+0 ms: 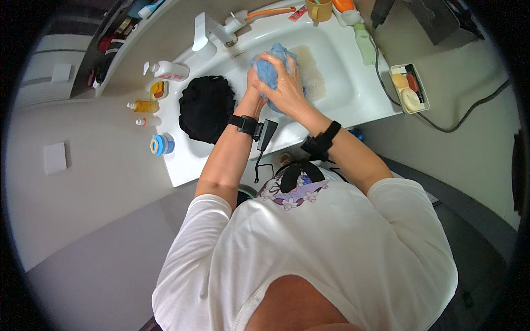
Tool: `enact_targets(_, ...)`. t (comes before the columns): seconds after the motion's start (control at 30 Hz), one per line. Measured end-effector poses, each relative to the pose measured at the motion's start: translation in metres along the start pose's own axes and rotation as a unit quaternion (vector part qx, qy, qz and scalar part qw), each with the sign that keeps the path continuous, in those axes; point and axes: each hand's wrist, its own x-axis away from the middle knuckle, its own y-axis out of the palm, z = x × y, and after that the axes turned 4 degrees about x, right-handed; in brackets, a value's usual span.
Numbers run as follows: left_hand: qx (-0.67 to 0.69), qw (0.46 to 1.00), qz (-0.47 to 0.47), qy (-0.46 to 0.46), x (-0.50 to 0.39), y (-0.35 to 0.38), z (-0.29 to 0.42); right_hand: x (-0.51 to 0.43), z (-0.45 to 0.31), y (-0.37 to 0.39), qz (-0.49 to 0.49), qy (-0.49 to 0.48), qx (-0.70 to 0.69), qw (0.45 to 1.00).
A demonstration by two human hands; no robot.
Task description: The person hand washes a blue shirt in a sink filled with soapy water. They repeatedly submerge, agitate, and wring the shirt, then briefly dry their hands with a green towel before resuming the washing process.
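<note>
Both hands press a wet, light-blue cloth (267, 73) between them over the white sink basin (341, 78). My left hand (253, 80) grips it from the left, its fingers partly hidden by the cloth. My right hand (286, 85) has its fingers spread over the right side of the cloth. Suds cling to the cloth and fingers. Cloudy, foamy water (312, 74) lies in the basin to the right. A bunched black cloth (207, 108) rests on the sink's left part, beside my left forearm. Each wrist wears a black strap with a device on it.
The white faucet (203, 37) stands at the back left. A white pump bottle (170, 70), an amber bottle (147, 106) and a blue-lidded jar (162, 145) line the left rim. At the back right are a yellow mug (319, 10) and a green bottle (364, 44); a soap tray (423, 91) is further right.
</note>
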Motion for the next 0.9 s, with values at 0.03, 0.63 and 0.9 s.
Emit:
enact_targets(0.03, -0.031, 0.999, 0.013, 0.028, -0.003, 0.000, -0.001, -0.005, 0.001, 0.002, 0.005, 0.012, -0.007, 1.000)
enact_targets(0.63, -0.556, 0.803, 0.095, 0.192, -0.004, 0.004, 0.006, -0.060, 0.052, -0.002, -0.058, 0.383, -0.405, 0.828)
enact_targets(0.9, -0.551, 0.824, 0.072, 0.116, 0.054, 0.002, 0.028, -0.068, 0.065, -0.049, -0.210, 0.301, -0.150, 0.918)
